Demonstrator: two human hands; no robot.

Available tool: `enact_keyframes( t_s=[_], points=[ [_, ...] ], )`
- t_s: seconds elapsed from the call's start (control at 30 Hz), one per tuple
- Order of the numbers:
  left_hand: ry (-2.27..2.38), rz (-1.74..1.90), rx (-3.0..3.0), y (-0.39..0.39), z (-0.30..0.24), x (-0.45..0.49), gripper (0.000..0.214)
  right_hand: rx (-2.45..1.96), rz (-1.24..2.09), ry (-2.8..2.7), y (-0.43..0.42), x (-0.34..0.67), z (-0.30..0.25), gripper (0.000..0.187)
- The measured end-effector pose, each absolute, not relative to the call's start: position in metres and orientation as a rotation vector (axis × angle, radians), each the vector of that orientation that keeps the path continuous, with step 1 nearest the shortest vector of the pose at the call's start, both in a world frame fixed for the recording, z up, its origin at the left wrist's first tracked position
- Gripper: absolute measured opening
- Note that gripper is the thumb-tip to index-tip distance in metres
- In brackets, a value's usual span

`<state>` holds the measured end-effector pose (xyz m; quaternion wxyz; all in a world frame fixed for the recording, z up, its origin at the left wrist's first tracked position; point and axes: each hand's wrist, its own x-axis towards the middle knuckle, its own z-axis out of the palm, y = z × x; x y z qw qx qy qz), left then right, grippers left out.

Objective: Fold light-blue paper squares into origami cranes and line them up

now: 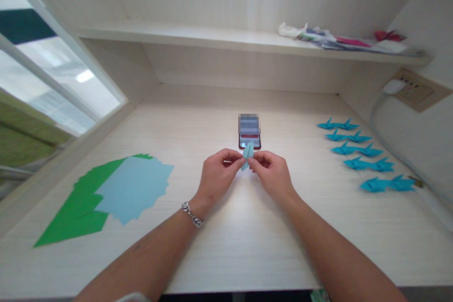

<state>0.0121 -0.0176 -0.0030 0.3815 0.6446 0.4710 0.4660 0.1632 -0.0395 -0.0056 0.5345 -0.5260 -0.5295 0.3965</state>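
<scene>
Both of my hands meet over the middle of the pale wooden desk [226,245], pinching a small folded piece of light blue paper [247,155]. My left hand [216,175] grips it from the left with thumb and fingertips; a silver bracelet is on that wrist. From the right, my right hand [272,174] pinches the same paper. The folded piece points upward, narrow and pointed. Just behind it a phone [249,138] lies flat on the desk.
A stack of light blue sheets [136,188] lies over green sheets [76,212] at the left. Several folded dark blue paper figures [361,151] sit in rows at the right. A shelf [230,40] above holds papers. A wall socket with a white plug [406,88] and cable is at the right.
</scene>
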Motion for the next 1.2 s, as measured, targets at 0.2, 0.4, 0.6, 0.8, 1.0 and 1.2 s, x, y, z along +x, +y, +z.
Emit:
enact_keyframes(
  t_s=[0.2,0.4,0.6,0.8,1.0,1.2],
  points=[
    [1.219,1.199,1.636,-0.0169,-0.0027,0.0117,0.023,-1.280,0.923,-1.281,-0.0397,0.1628,-0.0052,0.016],
    [1.220,1.203,1.632,-0.0172,-0.0025,0.0118,0.023,-1.284,0.913,-1.296,-0.0405,0.1627,-0.0037,0.017],
    [1.221,1.177,1.673,-0.0171,-0.0019,0.0115,0.021,-1.298,0.900,-1.311,-0.0401,0.1636,-0.0037,0.017],
    [1.277,1.151,1.780,-0.0187,-0.0019,0.0118,0.019,-1.320,0.844,-1.340,-0.0417,0.1614,-0.0050,0.016],
    [1.290,1.150,1.875,-0.0242,0.0029,0.0132,0.016,-1.339,0.777,-1.309,-0.0450,0.1574,-0.0037,0.016],
    [1.267,1.165,1.956,-0.0259,0.0024,0.0130,0.016,-1.344,0.745,-1.296,-0.0469,0.1554,-0.0025,0.017]
  ],
)
